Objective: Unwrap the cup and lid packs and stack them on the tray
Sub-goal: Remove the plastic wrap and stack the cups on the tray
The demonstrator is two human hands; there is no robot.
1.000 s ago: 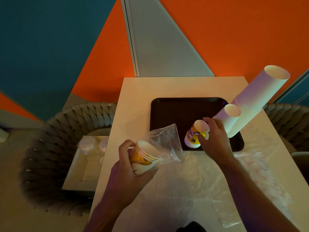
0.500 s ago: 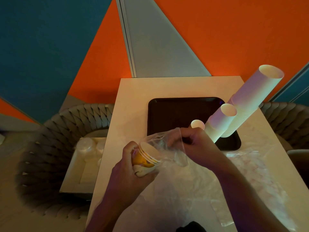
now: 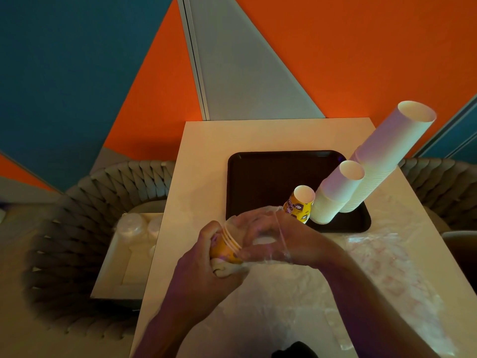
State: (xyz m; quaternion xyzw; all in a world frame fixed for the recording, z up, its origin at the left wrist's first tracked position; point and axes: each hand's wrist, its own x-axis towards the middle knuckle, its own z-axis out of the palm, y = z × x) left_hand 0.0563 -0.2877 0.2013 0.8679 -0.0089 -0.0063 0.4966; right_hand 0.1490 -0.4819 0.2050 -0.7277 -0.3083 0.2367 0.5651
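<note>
Head view. Mid-unwrap of a pack of yellow cups [image 3: 227, 245]: still partly inside a clear plastic sleeve [image 3: 280, 228], held just in front of the tray's near edge, above the bench [image 3: 206, 156]. Left hand [image 3: 206, 270] curled round the bottom end of the pack, gripping it through the bunched wrap. Right hand [image 3: 268, 237] pushed into the open mouth of the sleeve, fingers bent at the cup rims; whether pinching a cup or only touching, hard to tell through the film.

On the tray [image 3: 258, 177]: one yellow cup [image 3: 300, 205] standing at the near right part, two tall white cup stacks [image 3: 340, 192] touching beside it toward the right corner. Loose plastic wrap [image 3: 387, 267] spread on the bench, in front and to the right of the tray. Left of the tray, off the bench, a pale box [image 3: 129, 254] on a woven chair [image 3: 77, 228], with what look like wrapped lids [image 3: 134, 224] on it.

Next move, by judgement: draw cups out of the sleeve with the right hand while holding the base firm, then set them on or beside the yellow cup on the tray. Care needed not to knock the tall stacks.
</note>
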